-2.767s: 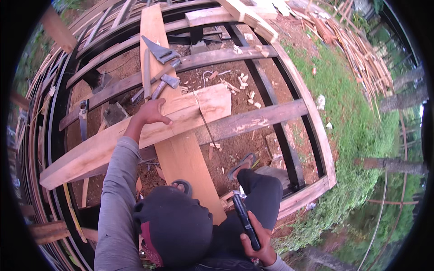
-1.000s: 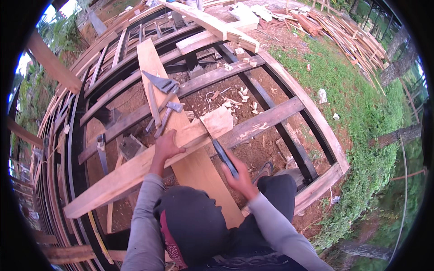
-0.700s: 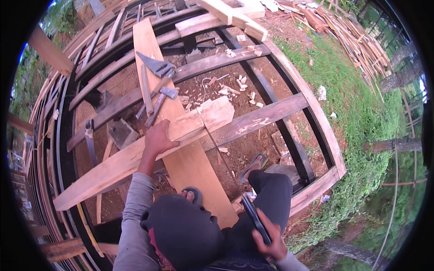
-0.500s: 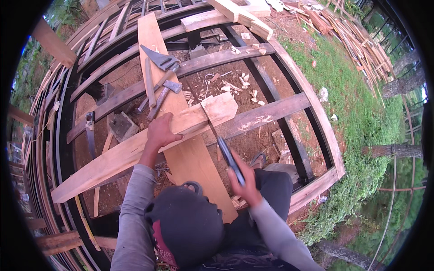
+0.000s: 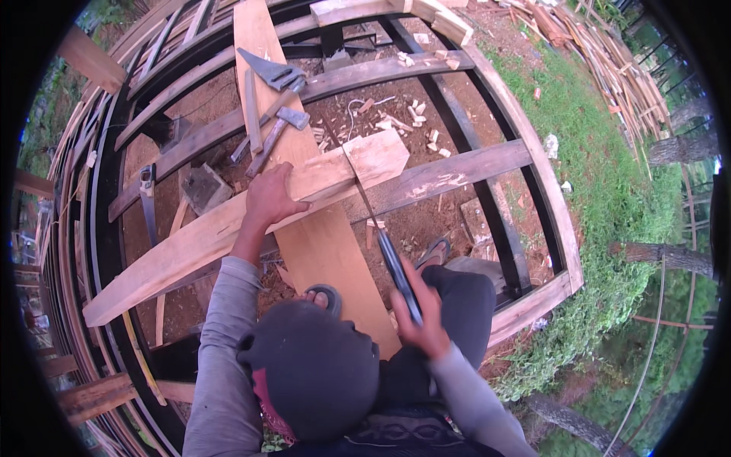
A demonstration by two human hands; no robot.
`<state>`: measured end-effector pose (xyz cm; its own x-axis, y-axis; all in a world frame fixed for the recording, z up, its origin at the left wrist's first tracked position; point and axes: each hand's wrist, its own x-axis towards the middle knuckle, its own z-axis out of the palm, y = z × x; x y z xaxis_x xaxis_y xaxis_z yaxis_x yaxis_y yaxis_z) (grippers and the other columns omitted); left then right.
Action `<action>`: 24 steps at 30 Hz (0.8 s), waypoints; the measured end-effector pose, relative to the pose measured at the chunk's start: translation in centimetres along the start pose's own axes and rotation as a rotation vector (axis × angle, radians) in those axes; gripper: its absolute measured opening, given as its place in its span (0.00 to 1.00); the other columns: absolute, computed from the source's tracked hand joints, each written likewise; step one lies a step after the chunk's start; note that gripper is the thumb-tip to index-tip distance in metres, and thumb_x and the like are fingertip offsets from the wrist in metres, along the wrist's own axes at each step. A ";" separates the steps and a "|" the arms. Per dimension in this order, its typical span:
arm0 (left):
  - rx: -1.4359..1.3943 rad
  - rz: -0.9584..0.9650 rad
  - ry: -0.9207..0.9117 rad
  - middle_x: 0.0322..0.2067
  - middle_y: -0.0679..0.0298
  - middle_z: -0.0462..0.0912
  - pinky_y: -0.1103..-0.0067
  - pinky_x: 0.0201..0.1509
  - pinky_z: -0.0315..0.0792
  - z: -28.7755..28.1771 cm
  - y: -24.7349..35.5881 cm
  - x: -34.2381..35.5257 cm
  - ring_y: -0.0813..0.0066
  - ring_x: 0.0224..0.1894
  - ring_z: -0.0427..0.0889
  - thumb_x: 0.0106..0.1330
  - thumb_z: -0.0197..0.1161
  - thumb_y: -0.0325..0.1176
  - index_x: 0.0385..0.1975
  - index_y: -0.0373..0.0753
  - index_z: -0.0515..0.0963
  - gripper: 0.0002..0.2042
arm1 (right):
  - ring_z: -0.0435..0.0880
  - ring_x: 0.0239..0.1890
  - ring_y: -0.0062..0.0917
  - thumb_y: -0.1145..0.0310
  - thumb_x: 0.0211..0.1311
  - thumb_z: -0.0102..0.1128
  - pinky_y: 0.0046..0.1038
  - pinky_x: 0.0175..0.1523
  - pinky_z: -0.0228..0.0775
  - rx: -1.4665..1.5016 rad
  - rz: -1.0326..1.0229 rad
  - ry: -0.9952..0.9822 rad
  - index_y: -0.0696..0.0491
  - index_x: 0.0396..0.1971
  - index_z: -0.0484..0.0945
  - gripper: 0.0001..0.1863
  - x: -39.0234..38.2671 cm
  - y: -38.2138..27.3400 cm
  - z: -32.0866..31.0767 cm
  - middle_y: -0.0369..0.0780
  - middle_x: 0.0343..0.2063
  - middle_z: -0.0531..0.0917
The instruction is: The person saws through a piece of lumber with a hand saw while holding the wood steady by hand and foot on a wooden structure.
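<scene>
A long pale plank (image 5: 190,240) lies slanted across a dark wooden frame, its pointed end (image 5: 377,156) at the right. My left hand (image 5: 266,199) presses flat on the plank's top edge. My right hand (image 5: 417,320) is closed around the dark handle of a handsaw (image 5: 367,206). The thin blade runs up into a cut near the plank's pointed end. Under the plank a wide board (image 5: 327,251) runs from the top of the view toward me. My dark cap hides what lies right below.
A hatchet (image 5: 283,122) and a flat metal blade tool (image 5: 266,70) rest on the wide board beyond the plank. Wood chips (image 5: 396,122) litter the red soil. Dark curved frame beams (image 5: 491,206) surround me. Grass (image 5: 609,190) and stacked slats (image 5: 601,53) lie to the right.
My right hand has been stroking the saw back and forth through the plank's end, pulled low 0.7 s ago and forward again now. My left hand stays on the plank.
</scene>
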<state>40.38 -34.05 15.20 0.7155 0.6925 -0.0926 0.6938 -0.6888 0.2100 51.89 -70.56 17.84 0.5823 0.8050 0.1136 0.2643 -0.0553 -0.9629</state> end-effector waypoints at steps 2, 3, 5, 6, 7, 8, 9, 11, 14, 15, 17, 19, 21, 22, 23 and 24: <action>-0.043 0.045 0.016 0.53 0.53 0.87 0.57 0.60 0.78 1.2 1.4 1.2 0.48 0.53 0.86 0.39 0.84 0.57 0.58 0.40 0.78 0.44 | 0.82 0.35 0.20 0.74 0.71 0.61 0.26 0.44 0.77 0.004 -0.144 0.106 0.64 0.72 0.70 0.31 6.5 5.6 2.1 0.46 0.43 0.87; -0.034 0.037 0.030 0.53 0.53 0.87 0.57 0.60 0.78 0.7 0.9 1.4 0.48 0.53 0.86 0.39 0.84 0.57 0.58 0.40 0.78 0.44 | 0.82 0.35 0.20 0.74 0.71 0.61 0.26 0.44 0.77 0.015 -0.158 0.100 0.64 0.72 0.70 0.31 7.8 5.2 2.5 0.46 0.43 0.87; -0.019 0.013 -0.012 0.53 0.52 0.87 0.57 0.60 0.79 0.8 0.1 1.2 0.47 0.53 0.86 0.39 0.84 0.57 0.59 0.40 0.78 0.45 | 0.85 0.41 0.22 0.72 0.72 0.62 0.26 0.49 0.77 0.033 0.009 0.057 0.64 0.72 0.70 0.31 7.9 4.0 3.1 0.48 0.47 0.88; -0.016 0.014 -0.028 0.53 0.52 0.87 0.57 0.60 0.79 1.1 -0.4 0.4 0.47 0.53 0.86 0.39 0.84 0.57 0.59 0.40 0.78 0.45 | 0.87 0.43 0.23 0.73 0.71 0.63 0.26 0.51 0.78 0.029 -0.027 0.057 0.64 0.72 0.70 0.31 5.3 2.9 2.5 0.49 0.49 0.88; -0.006 -0.005 -0.017 0.54 0.52 0.87 0.57 0.61 0.78 0.6 -1.0 0.0 0.47 0.55 0.86 0.39 0.84 0.57 0.60 0.40 0.78 0.46 | 0.88 0.43 0.24 0.73 0.70 0.62 0.27 0.51 0.78 0.016 -0.046 0.023 0.65 0.73 0.69 0.32 2.5 1.3 1.4 0.50 0.50 0.88; 0.006 -0.036 -0.015 0.54 0.52 0.87 0.58 0.63 0.77 0.0 -1.7 -0.7 0.47 0.58 0.85 0.38 0.85 0.57 0.61 0.39 0.78 0.47 | 0.89 0.43 0.25 0.74 0.70 0.62 0.28 0.52 0.78 0.003 -0.021 -0.030 0.66 0.73 0.68 0.33 -1.3 -0.6 -0.3 0.51 0.51 0.88; -0.013 -0.057 -0.037 0.54 0.51 0.87 0.58 0.62 0.78 -0.4 -1.0 -0.8 0.47 0.57 0.85 0.39 0.85 0.56 0.61 0.40 0.78 0.46 | 0.89 0.43 0.26 0.74 0.69 0.61 0.28 0.53 0.78 -0.030 0.032 -0.074 0.67 0.73 0.68 0.33 -5.4 -2.7 -2.7 0.52 0.52 0.88; -0.030 -0.034 -0.036 0.54 0.51 0.87 0.58 0.63 0.78 -0.6 0.3 -0.2 0.47 0.57 0.85 0.38 0.85 0.56 0.60 0.40 0.78 0.46 | 0.91 0.43 0.28 0.75 0.67 0.60 0.29 0.54 0.79 -0.075 0.097 -0.100 0.69 0.73 0.66 0.35 -10.9 -5.6 -5.9 0.54 0.54 0.88; -0.010 -0.030 -0.059 0.54 0.50 0.87 0.58 0.63 0.78 0.2 0.0 -0.9 0.47 0.56 0.86 0.38 0.86 0.56 0.60 0.40 0.78 0.46 | 0.89 0.40 0.27 0.74 0.68 0.60 0.29 0.53 0.78 -0.078 0.019 -0.067 0.68 0.73 0.67 0.34 -8.0 -3.2 -3.7 0.53 0.52 0.87; -0.008 -0.038 -0.035 0.54 0.50 0.87 0.58 0.62 0.78 -0.1 -0.3 -0.7 0.47 0.56 0.86 0.38 0.86 0.56 0.60 0.39 0.79 0.46 | 0.88 0.40 0.26 0.73 0.69 0.61 0.29 0.51 0.78 -0.042 -0.023 -0.046 0.67 0.73 0.67 0.34 -3.5 -0.5 -1.4 0.51 0.50 0.87; -0.029 0.031 0.028 0.52 0.51 0.87 0.58 0.62 0.78 0.8 0.7 0.1 0.47 0.55 0.86 0.39 0.85 0.56 0.58 0.39 0.79 0.44 | 0.84 0.38 0.23 0.72 0.71 0.62 0.29 0.48 0.77 0.015 -0.087 0.040 0.65 0.73 0.68 0.33 5.3 4.3 1.8 0.48 0.45 0.87; -0.020 0.069 0.057 0.52 0.51 0.86 0.58 0.62 0.77 0.9 1.0 0.5 0.49 0.56 0.85 0.42 0.84 0.56 0.57 0.38 0.78 0.43 | 0.85 0.44 0.22 0.72 0.72 0.63 0.28 0.52 0.77 0.108 0.070 0.014 0.64 0.73 0.69 0.32 10.2 5.8 2.8 0.45 0.49 0.88; 0.007 0.047 0.049 0.53 0.51 0.86 0.58 0.62 0.77 0.3 0.5 -0.3 0.48 0.56 0.85 0.42 0.84 0.55 0.58 0.38 0.78 0.43 | 0.84 0.43 0.21 0.71 0.72 0.64 0.27 0.51 0.76 0.144 0.087 -0.015 0.64 0.74 0.68 0.33 8.6 7.0 3.7 0.42 0.46 0.86; 0.017 0.021 0.042 0.53 0.51 0.86 0.57 0.63 0.76 0.3 0.1 -0.7 0.48 0.56 0.85 0.41 0.84 0.55 0.58 0.39 0.77 0.43 | 0.82 0.40 0.19 0.71 0.72 0.64 0.26 0.49 0.76 0.119 0.018 -0.018 0.64 0.75 0.67 0.34 6.9 7.1 3.7 0.39 0.43 0.85; 0.026 0.057 0.107 0.53 0.53 0.85 0.60 0.62 0.75 0.5 0.1 -1.8 0.51 0.57 0.84 0.42 0.84 0.54 0.59 0.39 0.77 0.43 | 0.81 0.38 0.17 0.71 0.71 0.65 0.25 0.47 0.75 0.086 -0.047 -0.012 0.63 0.76 0.65 0.36 5.1 7.4 3.4 0.37 0.40 0.84; 0.016 0.050 0.119 0.53 0.53 0.85 0.60 0.62 0.75 0.7 0.3 -2.9 0.51 0.57 0.84 0.42 0.84 0.54 0.59 0.39 0.77 0.43 | 0.81 0.37 0.17 0.70 0.71 0.66 0.25 0.47 0.75 0.106 0.018 -0.046 0.63 0.76 0.65 0.37 1.8 7.9 2.7 0.37 0.39 0.84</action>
<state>38.60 -36.40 14.84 0.7355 0.6767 0.0339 0.6590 -0.7261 0.1962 52.97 -67.95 9.76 0.5499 0.8307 0.0868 0.1699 -0.0096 -0.9854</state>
